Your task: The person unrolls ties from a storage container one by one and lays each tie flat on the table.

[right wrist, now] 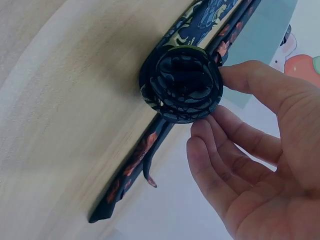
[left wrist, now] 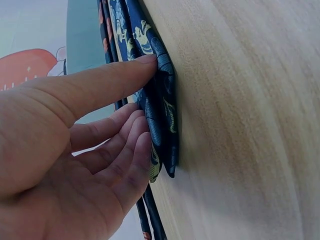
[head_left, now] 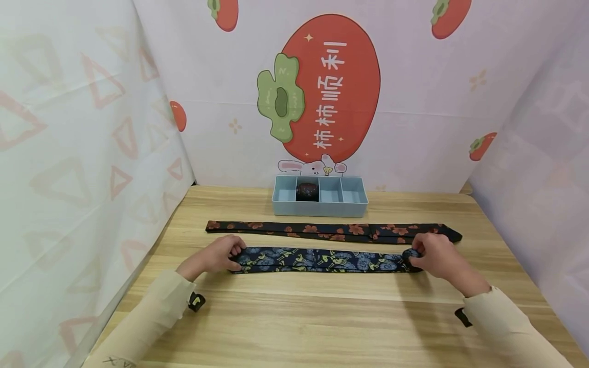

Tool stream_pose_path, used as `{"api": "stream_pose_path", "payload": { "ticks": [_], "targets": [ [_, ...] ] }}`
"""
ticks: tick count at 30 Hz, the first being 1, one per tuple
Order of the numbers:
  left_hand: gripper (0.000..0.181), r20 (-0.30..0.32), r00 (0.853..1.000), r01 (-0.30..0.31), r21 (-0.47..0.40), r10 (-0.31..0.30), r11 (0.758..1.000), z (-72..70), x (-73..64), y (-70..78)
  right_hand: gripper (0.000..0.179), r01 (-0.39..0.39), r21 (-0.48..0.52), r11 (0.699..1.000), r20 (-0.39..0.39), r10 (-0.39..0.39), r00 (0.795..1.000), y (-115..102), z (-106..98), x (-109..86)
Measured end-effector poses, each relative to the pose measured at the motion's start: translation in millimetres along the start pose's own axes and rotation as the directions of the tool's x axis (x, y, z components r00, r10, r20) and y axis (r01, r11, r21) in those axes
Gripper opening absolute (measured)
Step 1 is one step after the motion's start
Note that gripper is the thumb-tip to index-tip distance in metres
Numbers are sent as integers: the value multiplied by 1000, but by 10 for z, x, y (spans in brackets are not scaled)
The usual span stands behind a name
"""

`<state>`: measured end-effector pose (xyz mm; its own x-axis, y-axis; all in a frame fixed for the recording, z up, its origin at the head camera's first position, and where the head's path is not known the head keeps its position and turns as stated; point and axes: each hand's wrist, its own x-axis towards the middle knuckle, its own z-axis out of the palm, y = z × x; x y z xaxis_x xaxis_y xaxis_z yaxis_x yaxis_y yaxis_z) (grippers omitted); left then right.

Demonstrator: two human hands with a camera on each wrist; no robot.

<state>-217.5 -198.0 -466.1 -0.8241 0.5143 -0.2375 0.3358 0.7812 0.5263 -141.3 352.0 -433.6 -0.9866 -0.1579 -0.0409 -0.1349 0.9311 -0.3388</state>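
A dark navy necktie [head_left: 322, 259] with blue flowers and yellow figures lies folded lengthwise across the table. Its right end is wound into a small coil [right wrist: 182, 85], seen end-on in the right wrist view. My right hand [head_left: 434, 255] grips this coil, thumb on one side and fingertips on the other. At the flat left end, my left hand [head_left: 220, 255] holds the tie between thumb [left wrist: 112, 85] and curled fingers. Just beyond lies a second necktie [head_left: 317, 230], black with orange-red flowers, stretched out flat and touched by neither hand.
Behind the ties stands a pale blue box [head_left: 317, 208] with several compartments. A dark rolled bundle [head_left: 307, 191] sits in its second compartment from the left. Patterned cloth [head_left: 414, 148] hangs at the back and both sides of the wooden table [head_left: 299, 322].
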Motion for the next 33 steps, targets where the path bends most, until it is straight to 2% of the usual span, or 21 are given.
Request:
{"api": "stream_pose_path", "payload": {
  "ticks": [4,10,14,20,28,33],
  "targets": [
    [49,7,1000,1,-5,-1,1000,-16,-10,12,25,9,-6,1000,6,-9,1000,-22,-10,14],
    [48,12,1000,10,-12,-10,1000,5,-4,10,27,94,-24,995,-5,-94,996,-135,26,59],
    [48,14,1000,-1,-16,1,1000,13,-4,10,29,106,-49,993,-21,-107,994,-147,58,53],
    [49,10,1000,10,-20,-10,1000,-13,-22,-27,29,92,-61,994,-63,-96,993,-12,23,0],
    [49,5,1000,12,-9,-12,1000,-57,-37,-65,23,78,9,997,-8,-78,997,257,-7,-47],
    [49,7,1000,7,-9,-7,1000,-75,-45,-50,24,111,27,993,-9,-111,994,238,-50,-38]
  ]
}}
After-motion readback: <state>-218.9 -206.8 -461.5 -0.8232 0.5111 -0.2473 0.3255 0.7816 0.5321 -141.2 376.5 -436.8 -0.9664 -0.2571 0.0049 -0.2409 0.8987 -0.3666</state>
